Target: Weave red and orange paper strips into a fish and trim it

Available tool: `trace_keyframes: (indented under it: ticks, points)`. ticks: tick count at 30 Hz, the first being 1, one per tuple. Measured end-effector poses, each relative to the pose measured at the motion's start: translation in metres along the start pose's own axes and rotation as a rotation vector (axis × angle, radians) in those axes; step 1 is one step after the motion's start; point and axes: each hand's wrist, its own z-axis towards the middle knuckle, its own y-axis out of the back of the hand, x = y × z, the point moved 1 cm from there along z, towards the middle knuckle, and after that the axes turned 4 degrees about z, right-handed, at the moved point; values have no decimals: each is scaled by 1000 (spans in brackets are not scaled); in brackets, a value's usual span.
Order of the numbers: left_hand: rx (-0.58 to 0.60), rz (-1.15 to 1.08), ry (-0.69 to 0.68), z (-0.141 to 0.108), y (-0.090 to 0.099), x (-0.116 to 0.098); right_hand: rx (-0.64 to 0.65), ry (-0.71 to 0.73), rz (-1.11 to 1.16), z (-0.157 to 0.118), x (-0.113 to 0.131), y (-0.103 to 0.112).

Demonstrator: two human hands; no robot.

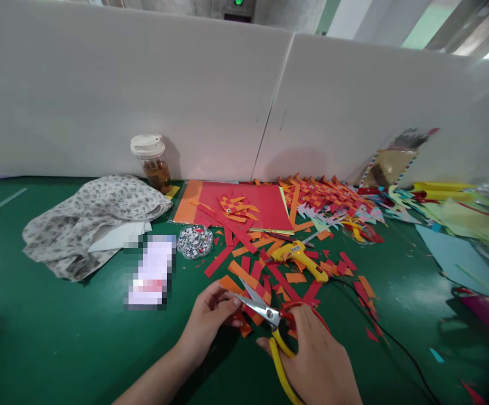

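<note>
- Left hand (212,309): fingers pinching orange paper (229,283) at the blade tips; best kept clear of the scissors' (271,316) cutting line.
- Right hand (318,351): fingers wrapped around the handles, blades parted; slow, even squeeze advised.
- Beyond: loose paper strips (282,280), yellow glue gun (297,255), phone (151,273), green table (79,343).

On your worktop (75,343), paper strips (248,279) lie scattered beyond and beneath the scissors (270,314), the glue gun (297,255) among them on your right. Behind the strips are paper sheets (269,205) with a paper fish (236,208) on top; a paper heap (324,194) lies right of those. Left of the strips sits the tub (194,242), then the phone (151,273), with the cloth (96,211) behind it. The cup (155,169) stands between cloth and partition (210,101).
</note>
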Motion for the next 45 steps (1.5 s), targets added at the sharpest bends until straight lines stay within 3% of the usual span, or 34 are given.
trace_keyframes:
  ticks: [12, 45]
  points:
    - [98, -59, 15, 2, 0, 8, -43, 69, -7, 2, 1, 1]
    - [73, -95, 73, 1, -3, 15, -42, 104, 28, 4, 4, 6]
